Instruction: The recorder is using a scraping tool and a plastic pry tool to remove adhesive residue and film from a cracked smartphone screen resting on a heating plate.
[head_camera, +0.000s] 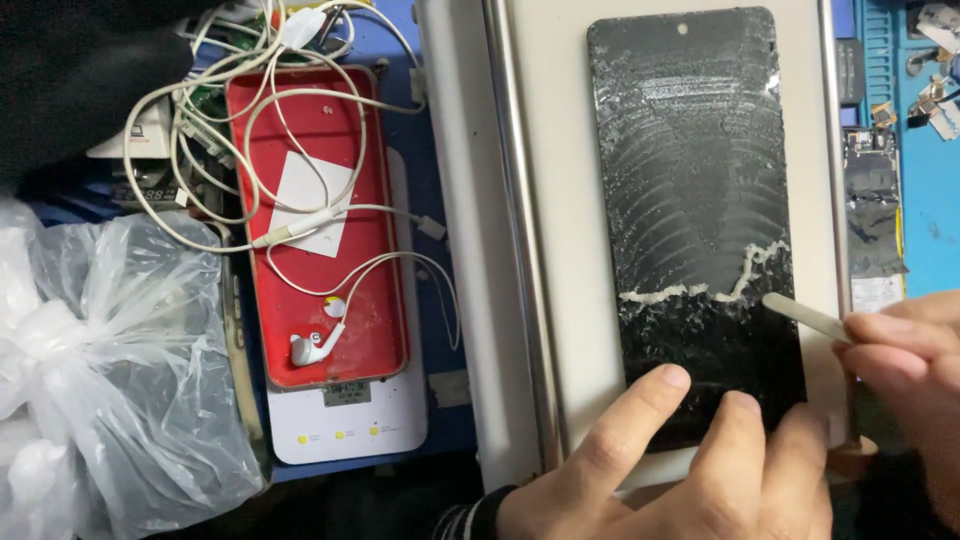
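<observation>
A black phone screen panel (695, 190) lies flat on a pale heating plate (560, 200), its surface streaked with scraped whitish glue. A ridge of gathered glue (700, 290) runs across its lower part. My left hand (690, 460) presses two fingertips on the panel's bottom end. My right hand (905, 370) comes in from the right edge, holding a thin pale scraper (805, 317) whose tip touches the panel next to the glue ridge.
A red phone case (310, 220) with tangled white earphone cables (300, 120) lies on a white device at left. A clear plastic bag (100, 380) fills the lower left. Small metal parts sit on a blue mat (925, 150) at right.
</observation>
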